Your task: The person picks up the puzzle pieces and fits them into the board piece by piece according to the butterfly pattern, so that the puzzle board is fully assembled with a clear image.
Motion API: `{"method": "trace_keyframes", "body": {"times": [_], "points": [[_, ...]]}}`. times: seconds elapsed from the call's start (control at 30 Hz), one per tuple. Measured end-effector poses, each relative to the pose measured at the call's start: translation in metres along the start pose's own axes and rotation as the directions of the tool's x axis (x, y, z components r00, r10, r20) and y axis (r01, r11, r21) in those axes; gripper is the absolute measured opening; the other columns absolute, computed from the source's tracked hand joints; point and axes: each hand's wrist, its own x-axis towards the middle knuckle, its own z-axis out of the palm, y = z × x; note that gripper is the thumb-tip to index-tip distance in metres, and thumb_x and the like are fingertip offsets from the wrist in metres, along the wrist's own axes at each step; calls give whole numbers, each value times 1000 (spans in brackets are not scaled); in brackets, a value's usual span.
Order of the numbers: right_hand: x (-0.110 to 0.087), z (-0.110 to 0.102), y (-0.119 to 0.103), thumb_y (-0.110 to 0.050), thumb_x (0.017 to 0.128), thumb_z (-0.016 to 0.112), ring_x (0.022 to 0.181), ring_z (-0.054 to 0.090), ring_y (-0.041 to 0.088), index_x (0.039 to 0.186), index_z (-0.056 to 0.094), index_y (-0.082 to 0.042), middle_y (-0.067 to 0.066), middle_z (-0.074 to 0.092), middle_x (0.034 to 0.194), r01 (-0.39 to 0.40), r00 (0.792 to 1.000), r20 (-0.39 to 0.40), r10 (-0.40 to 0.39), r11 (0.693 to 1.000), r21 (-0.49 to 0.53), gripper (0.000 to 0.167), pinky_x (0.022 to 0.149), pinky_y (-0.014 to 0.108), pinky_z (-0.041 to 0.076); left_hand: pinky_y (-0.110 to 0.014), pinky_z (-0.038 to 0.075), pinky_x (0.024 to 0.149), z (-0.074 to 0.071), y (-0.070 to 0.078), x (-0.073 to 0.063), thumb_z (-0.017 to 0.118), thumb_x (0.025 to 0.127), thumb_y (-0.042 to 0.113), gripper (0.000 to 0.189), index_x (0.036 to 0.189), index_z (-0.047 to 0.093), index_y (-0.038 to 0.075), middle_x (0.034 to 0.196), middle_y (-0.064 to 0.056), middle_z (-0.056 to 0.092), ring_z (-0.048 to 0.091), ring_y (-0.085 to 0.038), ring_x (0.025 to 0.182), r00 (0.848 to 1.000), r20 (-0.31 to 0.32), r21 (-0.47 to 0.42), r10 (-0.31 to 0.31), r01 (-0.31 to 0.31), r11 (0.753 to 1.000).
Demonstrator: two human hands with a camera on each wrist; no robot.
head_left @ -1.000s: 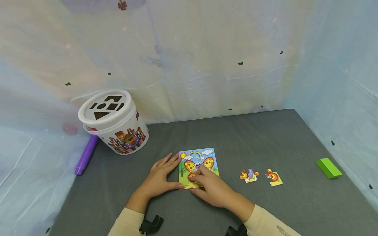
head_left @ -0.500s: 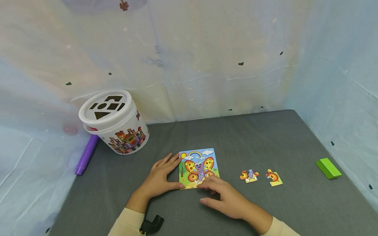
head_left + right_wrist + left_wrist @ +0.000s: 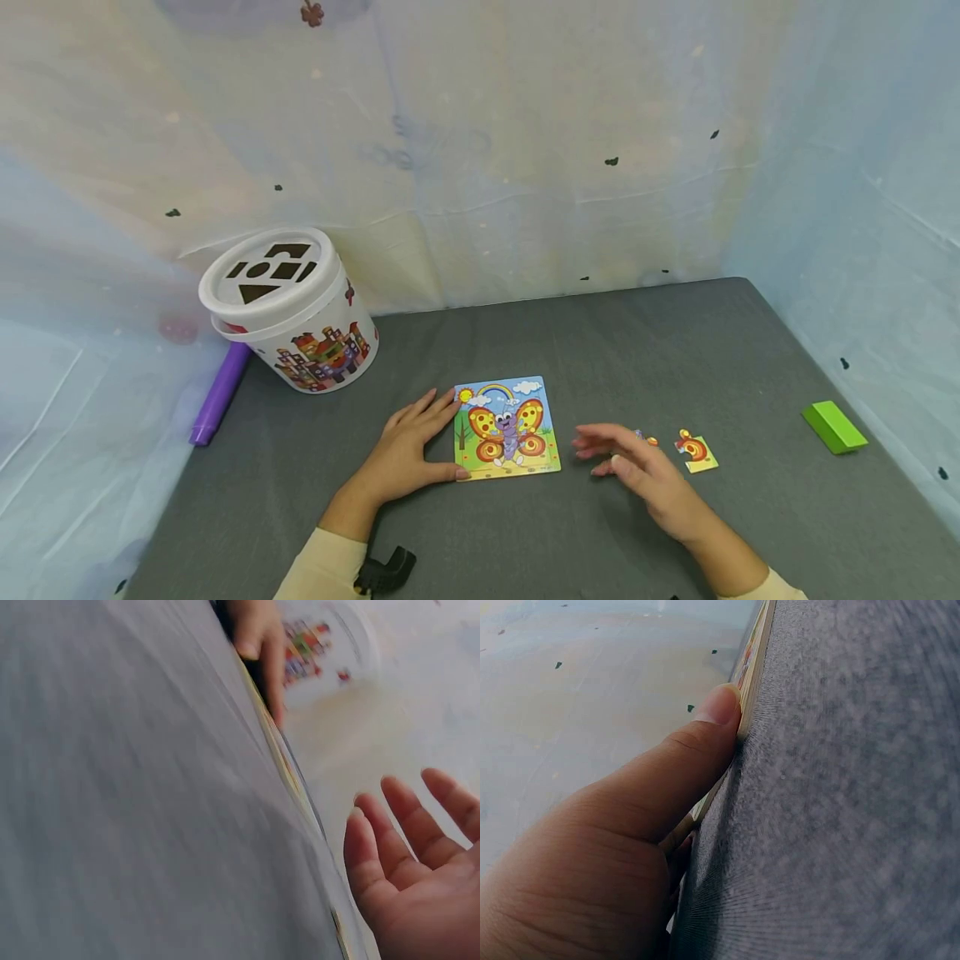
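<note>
A square butterfly puzzle [image 3: 507,429] lies flat on the dark grey table, its picture facing up. My left hand [image 3: 408,450] rests along its left side, fingers spread, the thumb on the lower left corner and a fingertip at the upper left one. In the left wrist view that thumb [image 3: 682,750] presses against the puzzle's thin edge. Off to the right of the puzzle, my right hand [image 3: 648,475] hovers with relaxed fingers and holds nothing. Partly hidden behind it is one loose puzzle piece [image 3: 651,442]; a second piece [image 3: 697,452] lies just beyond.
A white bucket [image 3: 292,312] with a shape-cutout lid stands at the back left. Beside it leans a purple cylinder [image 3: 219,396] near the table's left edge. A green block [image 3: 835,427] sits by the right edge. Pale sheeting [image 3: 525,167] closes off the back and sides.
My right hand has lifted off the puzzle and moved right, over toward the loose pieces, uncovering the whole picture. My left hand and the puzzle have stayed put.
</note>
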Motion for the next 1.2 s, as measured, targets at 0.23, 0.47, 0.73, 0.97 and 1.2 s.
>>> {"method": "trace_keyframes", "body": {"times": [0.23, 0.47, 0.73, 0.97, 1.2], "points": [[-12, -43, -6, -14, 119, 16, 135, 59, 32, 159, 38, 16, 28, 57, 147, 112, 993, -52, -108, 990, 89, 54, 104, 38, 52, -63, 10, 126, 1, 0, 1, 87, 84, 68, 110, 171, 40, 19, 177, 4, 29, 16, -27, 165, 1000, -6, -6, 6, -6, 1000], [-19, -73, -6, -16, 120, 7, 140, 55, 33, 160, 27, 21, 28, 55, 151, 230, 971, -103, -214, 958, 174, 58, 108, 39, 50, -63, 11, 125, 1, 0, 0, 87, 83, 67, 111, 171, 39, 19, 177, 4, 29, 16, -27, 165, 1000, -8, -5, 10, -10, 1000], [-26, -80, -3, -4, 118, 25, 131, 61, 27, 159, 38, 15, 25, 59, 142, 20, 976, -218, -24, 1000, -23, 47, 104, 31, 51, -64, 11, 125, 1, -1, 0, 87, 84, 68, 110, 171, 40, 19, 177, 3, 29, 16, -28, 165, 1000, -6, 2, 7, -7, 1000], [-26, -74, 3, -8, 108, 71, 123, 62, 16, 156, 54, 0, 16, 64, 139, -236, 965, -204, 163, 879, -415, 52, 98, 18, 48, -65, 11, 125, 1, 0, 0, 87, 84, 67, 110, 171, 40, 18, 177, 2, 29, 16, -29, 164, 1000, -6, -2, 6, -6, 1000], [-24, -69, 3, -8, 99, 82, 124, 58, 22, 147, 66, -7, 5, 59, 142, -218, 976, -148, 160, 722, -657, 50, 95, 30, 50, -65, 11, 125, 0, 0, -1, 86, 84, 68, 111, 171, 39, 19, 177, 3, 28, 16, -29, 165, 1000, 2, 4, -2, 2, 1000]]}}
